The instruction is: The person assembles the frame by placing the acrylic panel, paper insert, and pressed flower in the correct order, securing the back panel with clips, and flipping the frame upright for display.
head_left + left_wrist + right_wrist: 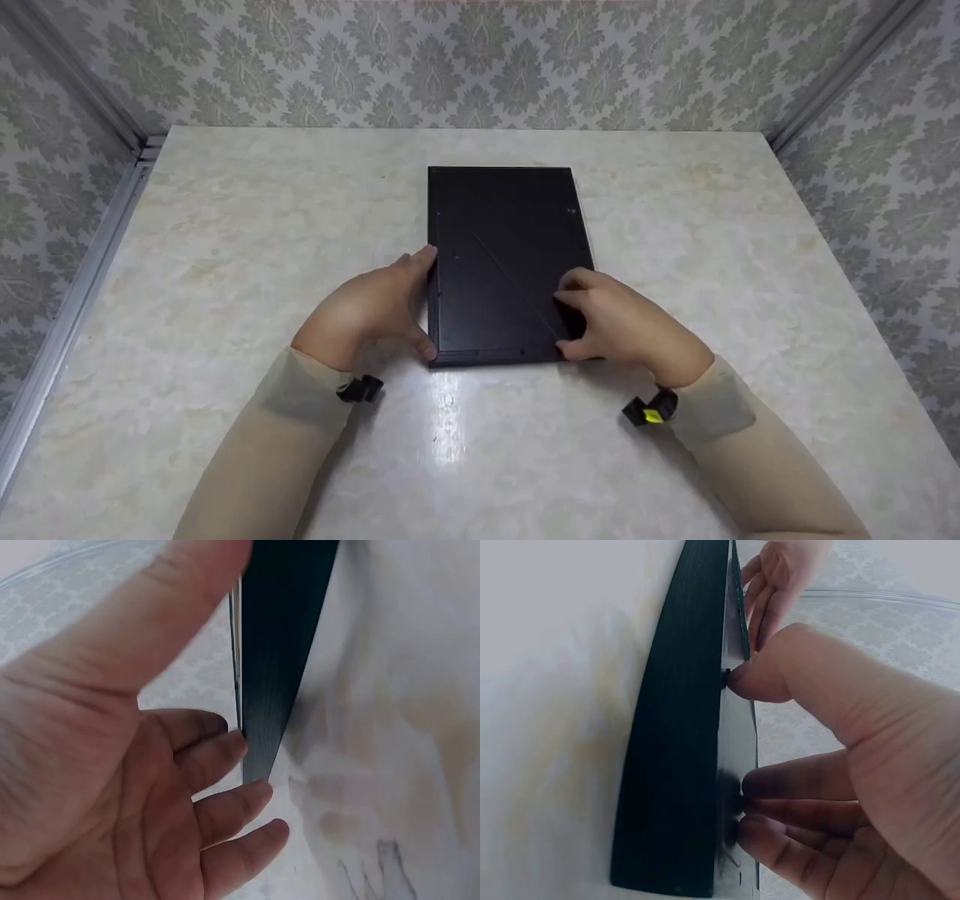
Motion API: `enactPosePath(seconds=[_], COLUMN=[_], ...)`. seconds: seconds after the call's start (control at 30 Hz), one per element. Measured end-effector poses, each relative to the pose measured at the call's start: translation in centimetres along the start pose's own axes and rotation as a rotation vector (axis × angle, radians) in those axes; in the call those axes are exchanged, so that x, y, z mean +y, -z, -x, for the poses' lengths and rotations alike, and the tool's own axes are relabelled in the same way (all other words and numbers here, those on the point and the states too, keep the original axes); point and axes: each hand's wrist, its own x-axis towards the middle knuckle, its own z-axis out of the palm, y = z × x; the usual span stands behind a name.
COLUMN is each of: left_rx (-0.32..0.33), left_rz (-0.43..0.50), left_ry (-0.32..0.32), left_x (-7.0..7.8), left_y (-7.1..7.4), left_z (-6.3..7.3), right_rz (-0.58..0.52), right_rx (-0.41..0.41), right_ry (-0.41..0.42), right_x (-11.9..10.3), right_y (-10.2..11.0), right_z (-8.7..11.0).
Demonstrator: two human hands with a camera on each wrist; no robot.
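Note:
A black rectangular picture frame lies back up on the table, a thin diagonal line crossing its back panel. My left hand is at its left side, thumb at the near left corner and fingers loosely bent along the edge. In the left wrist view the frame's dark grained side stands beyond these fingers. My right hand grips the lower right side, thumb and fingers curled and spread apart. The right wrist view shows its fingertips on the back panel, with a small dark tab at the thumb.
The marbled, pale table extends around the frame on all sides. Patterned panels rise behind it and at both sides, joined by metal rails. Each wrist carries a small black mount.

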Motion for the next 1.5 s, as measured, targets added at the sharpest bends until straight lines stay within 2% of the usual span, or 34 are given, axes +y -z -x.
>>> enactPosePath(seconds=[0.27,0.43,0.73,0.97,1.3,1.5], left_rx=[-0.033,-0.030,-0.026,-0.032,-0.028,-0.031], left_rz=[0.088,0.077,0.060,0.071,0.039,0.027], left_ry=[-0.065,-0.090,-0.087,-0.102,-0.094,-0.110], left_x=[-1.2,-1.6,-1.6,-1.7,-1.5,-1.5], left_y=[-0.3,-0.2,0.0,0.1,0.0,-0.1], left_z=[-0.9,-1.0,-1.1,-1.2,-1.4,-1.3], right_rz=[-0.058,-0.073,-0.096,-0.109,-0.100,-0.097], right_rx=[-0.030,-0.043,-0.065,-0.045,-0.061,-0.072], right_ry=[-0.049,-0.054,-0.097,-0.101,-0.101,-0.100], right_x=[-0.1,-0.2,-0.3,-0.2,-0.2,-0.3], right_y=[0.0,0.1,0.5,0.5,0.7,0.5], right_z=[-0.5,-0.7,-1.3,-1.3,-1.4,-1.4])
